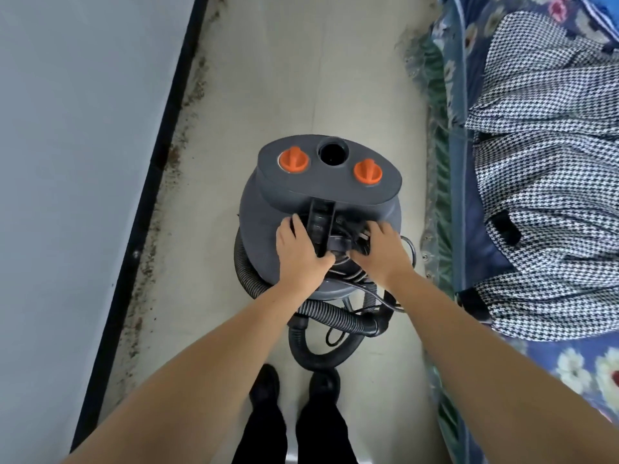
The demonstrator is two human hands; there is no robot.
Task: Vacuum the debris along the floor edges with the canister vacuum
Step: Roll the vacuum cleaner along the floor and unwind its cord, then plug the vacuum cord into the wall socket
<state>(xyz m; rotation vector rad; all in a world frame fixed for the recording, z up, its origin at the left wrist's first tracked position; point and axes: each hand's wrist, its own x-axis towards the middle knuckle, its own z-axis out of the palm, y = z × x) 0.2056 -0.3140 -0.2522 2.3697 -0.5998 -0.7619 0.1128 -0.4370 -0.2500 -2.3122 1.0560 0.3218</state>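
On the pale floor point(288, 78) between wall and bed point(502, 162) stands the canister vacuum point(321, 192). Both hands rest on its top: left hand point(298, 254) curled beside the handle, right hand point(378, 252) gripping the wound cord (hose unattached). Debris point(167, 162) lines the skirting, leftward, running lengthwise away.

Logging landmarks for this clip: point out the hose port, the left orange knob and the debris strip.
hose port point(332, 153), head view, dark opening
left orange knob point(294, 159), head view, top of its ridge
debris strip point(174, 152), head view, brown specks beside the baseboard
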